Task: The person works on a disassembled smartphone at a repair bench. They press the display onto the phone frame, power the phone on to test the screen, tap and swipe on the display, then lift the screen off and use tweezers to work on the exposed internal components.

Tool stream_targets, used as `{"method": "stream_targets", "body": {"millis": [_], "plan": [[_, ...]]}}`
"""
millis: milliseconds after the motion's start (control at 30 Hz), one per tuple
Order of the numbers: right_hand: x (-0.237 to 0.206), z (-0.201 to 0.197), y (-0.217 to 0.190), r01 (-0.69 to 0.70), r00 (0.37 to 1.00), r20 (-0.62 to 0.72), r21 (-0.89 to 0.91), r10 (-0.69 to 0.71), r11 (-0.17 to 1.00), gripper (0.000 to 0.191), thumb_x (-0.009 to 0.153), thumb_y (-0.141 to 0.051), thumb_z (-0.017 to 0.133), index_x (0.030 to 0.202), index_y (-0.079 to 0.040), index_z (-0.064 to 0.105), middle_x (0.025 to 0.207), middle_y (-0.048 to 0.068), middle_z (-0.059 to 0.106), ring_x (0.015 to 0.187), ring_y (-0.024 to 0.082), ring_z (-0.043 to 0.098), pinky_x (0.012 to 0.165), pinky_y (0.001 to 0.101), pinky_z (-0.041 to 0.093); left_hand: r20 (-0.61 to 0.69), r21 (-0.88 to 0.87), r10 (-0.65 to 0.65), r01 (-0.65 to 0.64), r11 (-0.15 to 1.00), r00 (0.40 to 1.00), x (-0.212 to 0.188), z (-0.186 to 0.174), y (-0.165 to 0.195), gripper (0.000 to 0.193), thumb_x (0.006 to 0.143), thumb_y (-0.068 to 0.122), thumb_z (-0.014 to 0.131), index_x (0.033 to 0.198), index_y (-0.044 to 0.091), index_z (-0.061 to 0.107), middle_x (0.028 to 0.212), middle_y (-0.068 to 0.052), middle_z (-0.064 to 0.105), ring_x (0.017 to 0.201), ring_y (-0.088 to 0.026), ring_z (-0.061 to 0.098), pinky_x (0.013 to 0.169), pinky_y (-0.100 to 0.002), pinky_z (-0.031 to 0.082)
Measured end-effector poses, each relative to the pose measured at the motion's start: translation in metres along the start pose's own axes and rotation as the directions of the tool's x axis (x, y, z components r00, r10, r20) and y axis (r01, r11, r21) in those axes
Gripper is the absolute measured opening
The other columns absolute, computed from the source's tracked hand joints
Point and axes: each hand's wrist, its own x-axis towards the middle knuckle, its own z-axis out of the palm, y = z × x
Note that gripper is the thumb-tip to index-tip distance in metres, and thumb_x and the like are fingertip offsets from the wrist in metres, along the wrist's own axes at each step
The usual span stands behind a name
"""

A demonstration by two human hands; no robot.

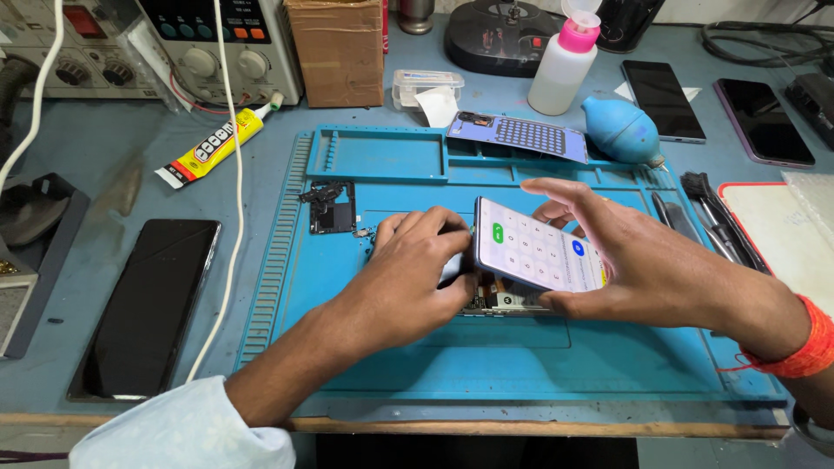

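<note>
Head view: grey-blue workbench (104, 156), blue repair mat (486, 365) along its front edge. Dark phone (143, 304) at bench left edge, glue tube (211, 146) behind. Left hand (417, 269) presses down mid-mat, fingers curled over an opened phone body (508, 300), mostly hidden. Right hand (643, 260) grips lit screen panel (539, 247), tilted above it. Tools (708, 213) at mat's right edge hard to make out.

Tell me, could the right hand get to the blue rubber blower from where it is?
Probably yes: the blue blower lies just beyond the right hand with nothing between, though that hand holds the lit phone screen.
</note>
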Motion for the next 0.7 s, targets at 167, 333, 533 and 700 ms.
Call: {"method": "stream_targets", "body": {"millis": [167, 333, 533, 700], "plan": [[0.000, 0.002, 0.003, -0.013, 1.000, -0.014, -0.013, 0.013, 1.000, 0.117, 0.065, -0.037, 0.087, 0.163, -0.028, 0.022, 0.131, 0.009, 0.064, 0.109, 0.030, 0.070, 0.088, 0.0425, 0.057, -0.063, 0.063, -0.126, 0.130, 0.990, 0.990, 0.007, 0.002, -0.002, 0.035, 0.084, 0.022, 0.067, 0.113, 0.002, 0.072, 0.110, -0.013, 0.064, 0.113, -0.030, 0.056, 0.101, -0.046, 0.035], [0.002, 0.005, 0.007, 0.201, 0.977, -0.073, -0.024, -0.203, 0.979, 0.112, 0.071, -0.036, 0.088, 0.161, -0.019, 0.022, 0.131, 0.016, 0.062, 0.117, 0.035, 0.064, 0.089, 0.0452, 0.055, -0.051, 0.093, -0.101, 0.106, 0.990, 0.994, 0.015, 0.005, -0.007, 0.040, 0.081, 0.026, 0.070, 0.112, 0.001, 0.073, 0.107, -0.015, 0.064, 0.109, -0.032, 0.055, 0.094, -0.046, 0.036], [0.002, 0.005, 0.006, 0.015, 0.999, -0.033, 0.000, -0.015, 1.000, 0.116, 0.066, -0.035, 0.087, 0.162, -0.027, 0.023, 0.131, 0.011, 0.063, 0.110, 0.029, 0.069, 0.088, 0.0422, 0.057, 0.098, 0.174, -0.165, 0.146, 0.974, 0.981, 0.030, 0.003, -0.010, 0.034, 0.078, 0.027, 0.072, 0.102, 0.002, 0.075, 0.101, -0.017, 0.063, 0.105, -0.034, 0.055, 0.092, -0.048, 0.038], [0.001, 0.006, 0.009, 0.072, 0.996, -0.057, -0.015, -0.073, 0.997, 0.113, 0.067, -0.035, 0.087, 0.159, -0.023, 0.023, 0.130, 0.013, 0.062, 0.115, 0.031, 0.066, 0.090, 0.0425, 0.055, 0.106, 0.248, -0.104, 0.075, 0.966, 0.989, 0.039, 0.001, -0.012, 0.028, 0.073, 0.024, 0.074, 0.087, 0.001, 0.074, 0.097, -0.018, 0.065, 0.100, -0.037, 0.062, 0.086, -0.051, 0.044]]}}
